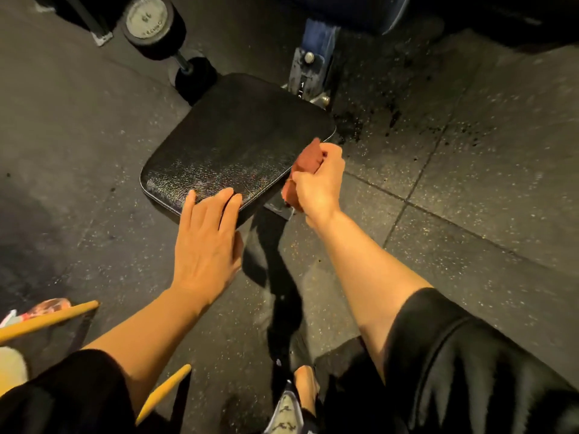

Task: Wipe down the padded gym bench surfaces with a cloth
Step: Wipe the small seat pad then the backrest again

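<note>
At frame centre, the left hand [208, 242] lies flat with straight fingers on the black seat pad [238, 142]; the right hand [319, 180] grips a red cloth [308, 159] at its right edge.

Right hand [318, 180] gripping cloth [308, 156] beside pad [238, 142]

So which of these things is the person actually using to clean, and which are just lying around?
In use:
- black padded seat
- reddish cloth, gripped by the right hand at the pad's edge
- left hand, resting flat on the pad's near corner

Lying about:
- dumbbell on the floor
- yellow sticks, lower left
</note>
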